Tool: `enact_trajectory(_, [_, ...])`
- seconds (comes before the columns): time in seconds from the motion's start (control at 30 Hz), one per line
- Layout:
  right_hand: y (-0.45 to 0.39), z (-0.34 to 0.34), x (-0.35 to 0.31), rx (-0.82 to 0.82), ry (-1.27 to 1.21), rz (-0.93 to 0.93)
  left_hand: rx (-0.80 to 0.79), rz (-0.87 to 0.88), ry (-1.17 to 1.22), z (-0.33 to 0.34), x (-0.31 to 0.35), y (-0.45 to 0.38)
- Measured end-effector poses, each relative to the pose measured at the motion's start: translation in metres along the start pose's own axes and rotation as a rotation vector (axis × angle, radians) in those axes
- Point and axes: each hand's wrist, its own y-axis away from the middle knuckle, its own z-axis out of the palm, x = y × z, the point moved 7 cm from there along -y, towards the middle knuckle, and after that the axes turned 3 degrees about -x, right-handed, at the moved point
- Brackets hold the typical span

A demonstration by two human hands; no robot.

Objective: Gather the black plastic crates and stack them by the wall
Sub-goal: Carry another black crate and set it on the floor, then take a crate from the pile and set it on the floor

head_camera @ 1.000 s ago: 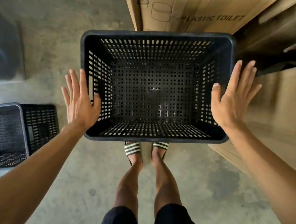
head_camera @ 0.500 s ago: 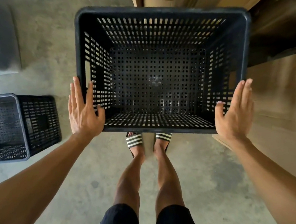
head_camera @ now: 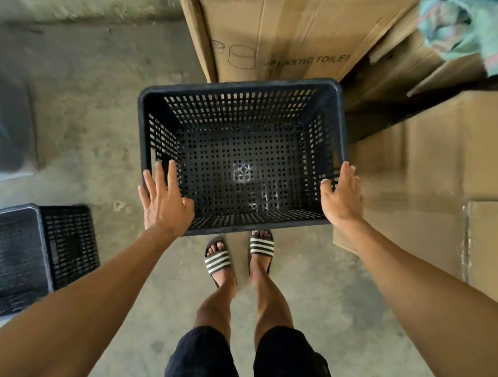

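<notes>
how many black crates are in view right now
2, maybe more. One crate sits upright between the open left hand and right hand, before the cardboard box. A second crate stands at the left edge, possibly nested over another; I cannot tell.

Single head-worn wide-angle view, looking steeply down, close over floor (head_camera: 337, 303)

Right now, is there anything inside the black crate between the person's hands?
The black crate looks empty: only its perforated floor and slatted walls show, with a pale glint near the middle. The left hand and right hand cover small parts of the near corners.
</notes>
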Motion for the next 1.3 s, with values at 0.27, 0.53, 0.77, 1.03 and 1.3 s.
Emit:
enact_trajectory(0.27, [0.066,-0.089,-0.017,-0.041,-0.300,0.036,-0.024,0.282,0.058,-0.085,0.098,0.011])
enact_trajectory(0.53, [0.132,-0.225,0.009,0.201,-0.593,0.106,0.011,0.508,0.089,-0.196,0.210,0.012])
enact_trajectory(0.77, [0.147,-0.325,0.042,0.337,-1.256,0.228,0.104,0.724,0.221,-0.277,0.342,0.027])
enact_trajectory(1.03, [0.066,-0.454,0.009,0.362,-1.739,0.079,0.201,0.946,0.310,-0.343,0.540,0.025])
enact_trajectory(1.3, [-0.056,-0.509,0.035,0.397,-1.845,0.382,0.133,0.851,0.434,-0.355,0.695,-0.019])
